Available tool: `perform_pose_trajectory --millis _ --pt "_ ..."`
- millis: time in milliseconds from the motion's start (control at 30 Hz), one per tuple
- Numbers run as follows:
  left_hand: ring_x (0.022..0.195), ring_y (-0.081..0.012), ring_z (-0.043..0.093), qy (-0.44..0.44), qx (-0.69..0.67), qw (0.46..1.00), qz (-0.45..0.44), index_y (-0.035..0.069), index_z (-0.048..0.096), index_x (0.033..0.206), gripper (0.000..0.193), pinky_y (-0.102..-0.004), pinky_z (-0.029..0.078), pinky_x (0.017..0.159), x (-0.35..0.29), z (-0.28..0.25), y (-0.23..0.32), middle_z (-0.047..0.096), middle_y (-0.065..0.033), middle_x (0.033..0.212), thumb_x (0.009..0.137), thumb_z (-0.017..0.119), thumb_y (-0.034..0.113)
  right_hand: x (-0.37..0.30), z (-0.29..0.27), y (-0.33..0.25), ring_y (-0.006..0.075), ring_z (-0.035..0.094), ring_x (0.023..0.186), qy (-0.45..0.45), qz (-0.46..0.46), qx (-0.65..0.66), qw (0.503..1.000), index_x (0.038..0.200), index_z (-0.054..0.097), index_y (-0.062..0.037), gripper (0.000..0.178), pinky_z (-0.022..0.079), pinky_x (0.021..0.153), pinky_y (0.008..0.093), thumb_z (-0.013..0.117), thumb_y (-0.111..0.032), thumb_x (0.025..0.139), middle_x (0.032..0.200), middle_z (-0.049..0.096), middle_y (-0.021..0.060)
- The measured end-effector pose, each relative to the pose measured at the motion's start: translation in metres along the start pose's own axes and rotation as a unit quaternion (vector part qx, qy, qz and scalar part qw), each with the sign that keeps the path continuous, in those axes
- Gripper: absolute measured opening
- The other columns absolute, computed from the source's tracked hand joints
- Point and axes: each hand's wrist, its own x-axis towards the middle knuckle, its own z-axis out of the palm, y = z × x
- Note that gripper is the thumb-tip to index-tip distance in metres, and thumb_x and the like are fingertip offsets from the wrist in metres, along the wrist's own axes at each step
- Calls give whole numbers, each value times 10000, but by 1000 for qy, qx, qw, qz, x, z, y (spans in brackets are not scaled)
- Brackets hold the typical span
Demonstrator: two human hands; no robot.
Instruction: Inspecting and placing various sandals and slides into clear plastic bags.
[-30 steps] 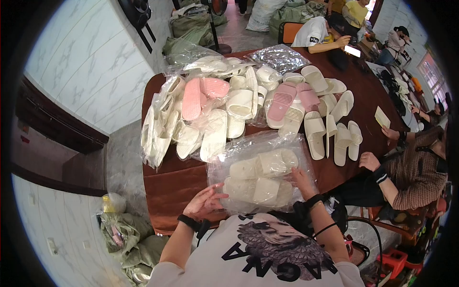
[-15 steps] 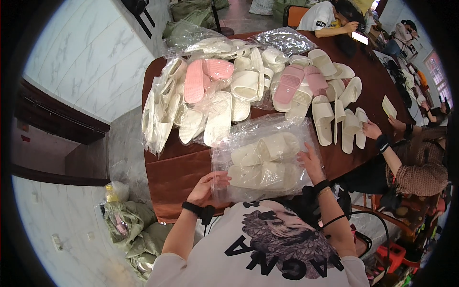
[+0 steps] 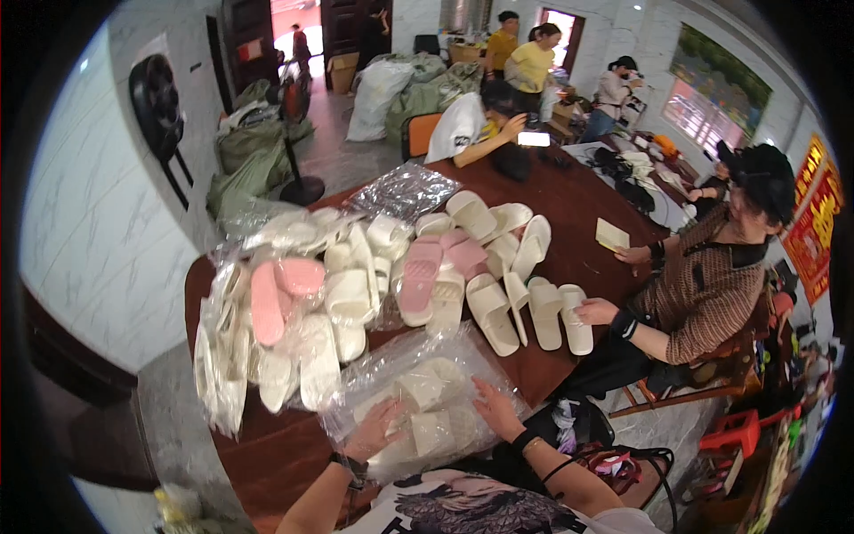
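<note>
Shifted inward since the earlier frame, off the left edge of the clear plastic bag (image 3: 485,356) and onto its contents: left hand (image 3: 374,433). Swung up and right as well: camera view, now taking in more of the room. Seen from left to right: wrapped cream slippers (image 3: 227,347), heaped at the left end of the brown-covered desk (image 3: 574,240); beside them, salmon-pink pair (image 3: 289,289) in clear plastic. Lying flat at the near edge: clear plastic bag, with two cream slippers (image 3: 433,431) inside. Pictured on its left part: left hand, grip released, fingers spread over the plastic. Beyond, mid-desk: mauve slippers (image 3: 420,273) atop cream ones. Pictured over the bag's right side: right hand (image 3: 500,414), grip likewise released, fingers extended; firmness of contact impossible to tell. Farther right: loose cream slippers (image 3: 545,313). At far right: co-worker's hand (image 3: 598,311) by the end slipper, near pale card (image 3: 612,234).
</note>
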Motion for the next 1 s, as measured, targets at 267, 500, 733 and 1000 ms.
perform_pose_trajectory --millis 267,500,733,1000 --pt "1376 -379 315 -63 104 992 33 36 417 1384 675 -576 241 1103 38 55 -24 367 -208 1464 873 619 429 -6 -13 -26 348 596 1070 10 1 -41 999 1394 444 -129 503 475 913 408 563 -120 905 1225 568 204" --pt "1370 -378 316 -14 -43 999 -17 25 464 1322 605 -585 159 1118 50 55 11 400 -219 1431 890 594 430 1 -7 -20 358 582 1089 9 -3 -14 1000 1372 476 -141 462 466 921 405 531 -94 916 1216 574 203" --pt "1294 -342 424 -4 -86 992 -88 57 542 1216 466 -591 174 1086 60 49 33 554 -161 1285 915 574 413 1 -3 -11 348 582 1100 -18 11 -8 1000 1366 486 -141 449 466 925 394 514 -89 921 1218 588 199" --pt "1299 -312 442 -21 -95 985 -141 131 560 1234 476 -646 85 1098 59 61 13 577 -118 1273 918 543 487 -1 -12 -9 380 592 1027 25 -9 20 999 1326 522 -167 465 475 875 435 505 -52 876 1180 605 196"
